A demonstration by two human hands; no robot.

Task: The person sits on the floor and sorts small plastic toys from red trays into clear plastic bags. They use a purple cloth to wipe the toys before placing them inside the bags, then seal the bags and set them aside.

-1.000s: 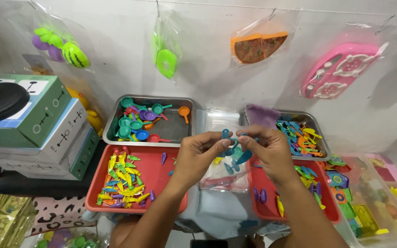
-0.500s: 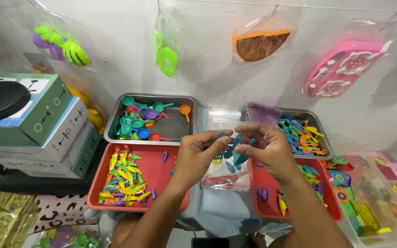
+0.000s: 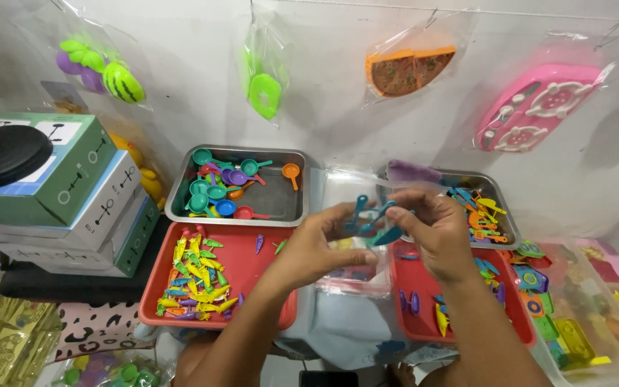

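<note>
Left hand [image 3: 317,244] and right hand [image 3: 431,229], fingers pinching blue toy utensils [image 3: 370,218] over a clear bag [image 3: 356,265]; a loosened pinch may scatter them into the red tray [image 3: 281,315].

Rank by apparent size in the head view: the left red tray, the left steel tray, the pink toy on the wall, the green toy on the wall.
1. Left red tray
2. Left steel tray, nearly alike and farther away, so unsure
3. Pink toy
4. Green toy

We seem to be in a small toy-packing workshop: bagged plastic toys [image 3: 408,69] hang on the wall, trays [image 3: 270,269] (red and steel) hold sorted pieces, stacked boxes [image 3: 66,193] alongside.
</note>
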